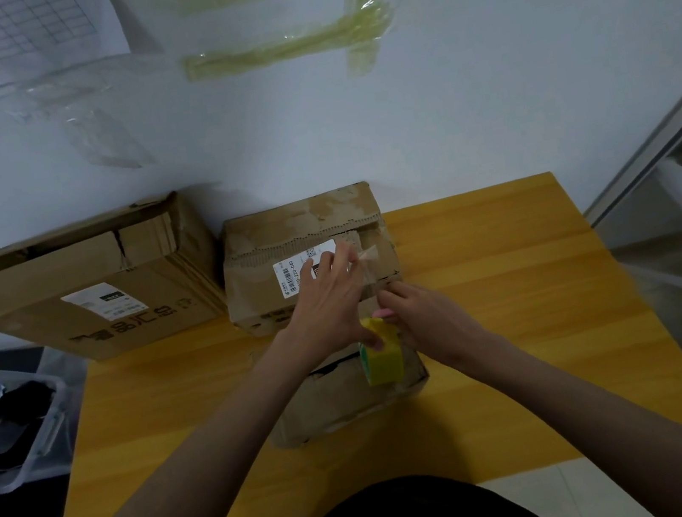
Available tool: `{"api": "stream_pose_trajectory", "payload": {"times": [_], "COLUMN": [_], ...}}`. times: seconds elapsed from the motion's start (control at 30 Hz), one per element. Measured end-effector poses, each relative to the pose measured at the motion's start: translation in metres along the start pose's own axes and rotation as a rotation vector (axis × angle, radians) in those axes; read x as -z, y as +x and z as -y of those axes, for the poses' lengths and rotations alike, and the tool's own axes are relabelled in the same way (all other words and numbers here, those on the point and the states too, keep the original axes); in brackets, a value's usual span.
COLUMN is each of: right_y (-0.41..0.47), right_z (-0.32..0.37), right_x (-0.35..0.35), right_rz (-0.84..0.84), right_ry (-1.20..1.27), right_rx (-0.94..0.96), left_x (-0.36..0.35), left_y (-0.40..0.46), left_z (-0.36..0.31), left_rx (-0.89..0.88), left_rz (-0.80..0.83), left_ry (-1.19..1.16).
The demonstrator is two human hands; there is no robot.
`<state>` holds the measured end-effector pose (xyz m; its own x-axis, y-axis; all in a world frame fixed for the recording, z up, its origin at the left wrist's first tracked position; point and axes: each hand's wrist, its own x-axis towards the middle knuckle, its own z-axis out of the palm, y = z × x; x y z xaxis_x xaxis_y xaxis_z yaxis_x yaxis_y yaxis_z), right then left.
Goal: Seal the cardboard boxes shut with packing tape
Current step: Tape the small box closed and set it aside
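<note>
1. The yellow table [518,319] carries three boxes; the large box [90,293] at the left has its flaps open.
2. The middle box [308,259] is being taped now: the left hand [328,305] lies on its top with straight fingers, smoothing a clear strip.
3. The right hand [420,321] grasps the tape roll [382,356] beside it. I judge the next move must pull the strip tight and tear it.

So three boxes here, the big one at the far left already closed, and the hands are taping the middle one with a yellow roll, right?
Not quite: the big box at the far left is open, its top flaps standing apart, as the head view shows. The rest holds: three boxes, with the hands working tape from the yellow roll onto the middle box.
</note>
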<state>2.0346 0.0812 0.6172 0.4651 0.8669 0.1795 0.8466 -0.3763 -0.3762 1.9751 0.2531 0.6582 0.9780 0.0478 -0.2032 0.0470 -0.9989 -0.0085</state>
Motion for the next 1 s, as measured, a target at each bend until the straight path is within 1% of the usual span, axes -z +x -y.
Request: {"api": "stream_pose_trajectory", "payload": {"times": [0.27,0.33,0.37,0.43,0.5,0.53,0.57,0.63,0.7,0.77,0.93,1.0], "right_y": [-0.01,-0.012,-0.014,-0.022,-0.037,-0.046,-0.057,-0.079,-0.096,-0.107,-0.124,-0.123], "right_z": [-0.012,-0.014,-0.015,-0.02,-0.033,-0.043,-0.055,-0.076,-0.088,-0.09,-0.09,-0.09], "right_x": [-0.008,-0.009,-0.008,-0.007,-0.017,-0.025,-0.037,-0.065,-0.087,-0.1,-0.131,-0.131], "right_rz": [-0.035,-0.065,-0.089,-0.172,-0.269,-0.287,-0.266,-0.14,-0.024,0.035,0.08,0.136], "right_ry": [0.025,0.083,0.149,0.315,0.414,0.424,0.415,0.413,0.497,0.576,0.582,0.559], "right_rx": [-0.032,-0.06,-0.088,-0.208,-0.422,-0.54,-0.65,-0.825,-0.99,-1.148,-1.291,-1.298], "left_x": [0.004,0.004,0.004,0.005,0.005,0.005,0.005,0.006,0.007,0.008,0.006,0.004], "left_y": [0.001,0.0,0.0,0.0,-0.001,-0.001,-0.001,-0.002,-0.001,-0.001,-0.004,-0.005], "left_z": [-0.002,-0.001,0.0,0.001,0.001,0.001,0.002,0.002,0.003,0.005,0.005,0.005], "left_rx": [-0.002,0.001,0.003,0.005,0.006,0.007,0.007,0.006,0.005,0.007,-0.002,-0.011], "left_rz": [0.003,0.006,0.013,0.025,0.036,0.04,0.044,0.051,0.051,0.045,0.032,0.019], "left_ry": [-0.025,-0.017,-0.011,-0.008,-0.01,-0.01,-0.01,-0.011,-0.012,-0.01,-0.002,-0.002]}}
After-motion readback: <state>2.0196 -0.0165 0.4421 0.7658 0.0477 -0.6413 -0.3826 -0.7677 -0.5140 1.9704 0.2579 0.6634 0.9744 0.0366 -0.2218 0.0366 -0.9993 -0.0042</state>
